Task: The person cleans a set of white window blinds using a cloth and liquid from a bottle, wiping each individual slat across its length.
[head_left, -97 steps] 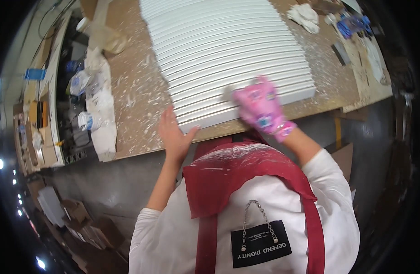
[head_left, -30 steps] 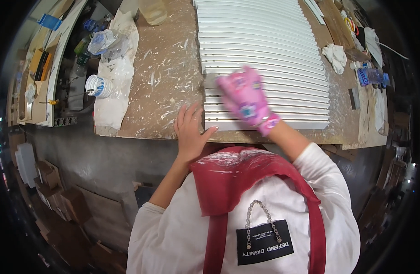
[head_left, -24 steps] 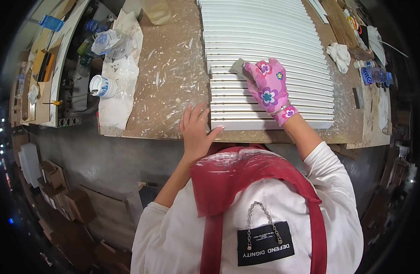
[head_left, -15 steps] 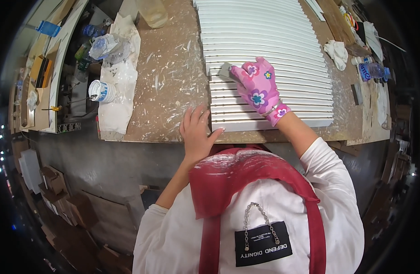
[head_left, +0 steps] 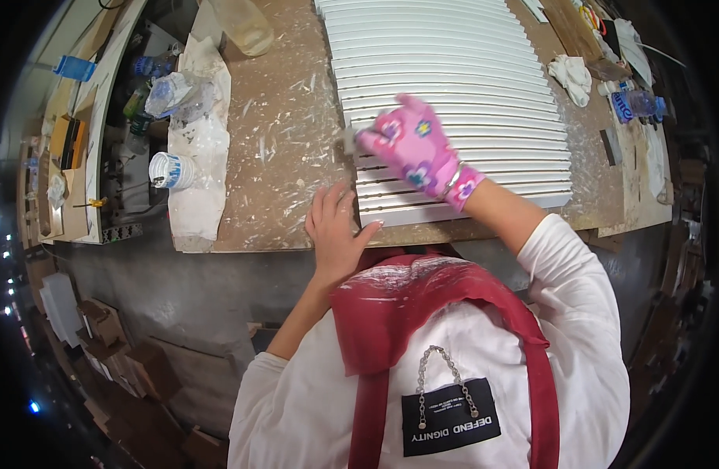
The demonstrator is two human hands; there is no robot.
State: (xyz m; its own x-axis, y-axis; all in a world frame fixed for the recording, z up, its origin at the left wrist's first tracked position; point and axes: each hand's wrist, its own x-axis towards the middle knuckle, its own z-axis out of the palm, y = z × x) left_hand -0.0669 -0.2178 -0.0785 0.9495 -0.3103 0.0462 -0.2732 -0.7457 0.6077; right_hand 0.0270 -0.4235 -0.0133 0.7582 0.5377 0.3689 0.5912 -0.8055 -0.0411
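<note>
White strips (head_left: 461, 78) lie side by side on the bench (head_left: 281, 148). At their near left corner, the bare left hand (head_left: 333, 227) is open, palm down, thumb by the edge. Farther up their left side, the right hand (head_left: 414, 152), in a pink flowery glove, grips a small gray pad (head_left: 349, 141). Well left of the strips is a white tub (head_left: 172, 170). Right of them are a dark block (head_left: 610, 147), a bottle (head_left: 639, 107) and, farther, a white rag (head_left: 572, 80).
</note>
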